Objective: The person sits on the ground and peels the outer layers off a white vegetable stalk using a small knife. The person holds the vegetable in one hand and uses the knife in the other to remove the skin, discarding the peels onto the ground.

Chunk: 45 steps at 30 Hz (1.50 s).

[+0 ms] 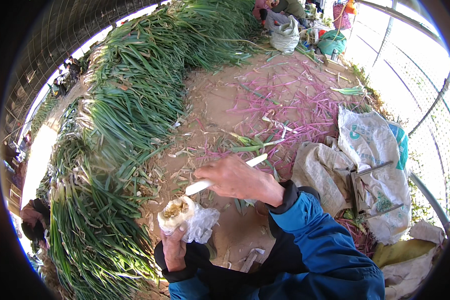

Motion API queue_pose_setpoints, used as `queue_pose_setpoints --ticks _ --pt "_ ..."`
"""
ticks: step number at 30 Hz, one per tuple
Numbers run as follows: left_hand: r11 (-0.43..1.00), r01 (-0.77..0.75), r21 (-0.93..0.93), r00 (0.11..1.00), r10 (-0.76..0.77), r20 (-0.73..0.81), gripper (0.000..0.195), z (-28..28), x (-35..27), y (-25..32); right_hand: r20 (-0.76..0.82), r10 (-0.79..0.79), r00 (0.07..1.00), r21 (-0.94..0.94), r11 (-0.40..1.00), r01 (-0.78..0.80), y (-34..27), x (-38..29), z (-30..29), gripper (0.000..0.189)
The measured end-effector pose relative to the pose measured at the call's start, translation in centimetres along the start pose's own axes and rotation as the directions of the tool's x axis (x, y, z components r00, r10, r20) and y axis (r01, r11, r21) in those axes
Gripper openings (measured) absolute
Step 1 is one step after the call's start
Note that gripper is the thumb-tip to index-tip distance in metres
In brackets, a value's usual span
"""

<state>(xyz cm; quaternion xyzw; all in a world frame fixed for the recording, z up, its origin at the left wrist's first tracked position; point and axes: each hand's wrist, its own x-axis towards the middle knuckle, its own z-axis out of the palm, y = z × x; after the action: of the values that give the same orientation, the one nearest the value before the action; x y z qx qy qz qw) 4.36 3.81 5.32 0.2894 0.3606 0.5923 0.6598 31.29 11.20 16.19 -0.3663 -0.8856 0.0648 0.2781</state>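
Observation:
My left hand (173, 248) grips a white bun (177, 213) in a clear plastic bag (201, 225); the bun is opened, with a yellow-brown filling showing. My right hand (234, 178) is closed around the white stalk of a scallion or leek (200, 186). One end of the stalk points at the bun, close above it, and the other end sticks out past my knuckles. Whether the stalk's lower end touches the bun I cannot tell. Below both hands are my dark-clad knees and the dirt floor.
Long piles of green scallions (135, 82) line the left side. Pink ties (296, 97) litter the dirt. Woven sacks (371, 150) and a metal frame (357, 191) lie at right. Other people (285, 11) sit at the far end and along the left (35, 219).

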Motion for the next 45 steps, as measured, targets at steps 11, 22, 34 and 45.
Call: queue_pose_setpoints --ticks 11,22,34,45 --pt "0.986 0.012 0.165 0.982 -0.042 0.184 0.058 0.0 0.4 1.1 0.003 0.123 0.992 0.222 0.968 -0.121 -1.4 0.4 -0.7 0.036" --pt "0.998 -0.060 -0.014 0.955 0.061 0.289 0.056 -1.3 -0.2 0.2 -0.010 0.078 0.997 0.183 0.980 -0.075 -2.7 1.3 0.9 0.026" --pt "0.997 -0.067 -0.026 0.953 0.072 0.294 0.054 -1.0 0.0 0.7 0.174 0.168 0.970 0.199 0.959 -0.202 -2.5 2.0 2.7 0.025" --pt "0.994 -0.075 -0.084 0.950 0.097 0.298 0.056 -1.1 -0.1 1.1 -0.292 0.447 0.845 0.645 0.745 -0.171 6.4 2.4 -2.2 0.024"
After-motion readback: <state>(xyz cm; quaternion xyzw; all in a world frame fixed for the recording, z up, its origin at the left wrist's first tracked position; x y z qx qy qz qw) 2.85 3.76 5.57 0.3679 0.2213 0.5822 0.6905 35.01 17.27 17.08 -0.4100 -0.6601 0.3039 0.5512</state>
